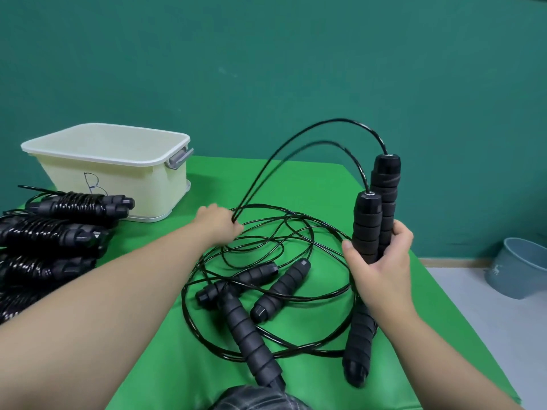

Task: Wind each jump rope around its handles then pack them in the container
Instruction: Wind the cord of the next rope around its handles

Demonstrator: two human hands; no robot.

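So my right hand (381, 261) is gripping two black foam handles (376, 214) together, standing upright, cords coming out of their tops and arcing over to my left hand (220, 223), which pinches both strands of the rope (284, 152) just above the green counter (296, 335). Below that there's a loose tangle of rope loops (266, 291) with four more handles (281, 288) lying in and around it, one of them just under my right wrist. The cream container (118, 179) sits at the far left of the counter, handwritten letter on its side, and a pile of already wound ropes (59, 226) lies beside it, near the left edge.
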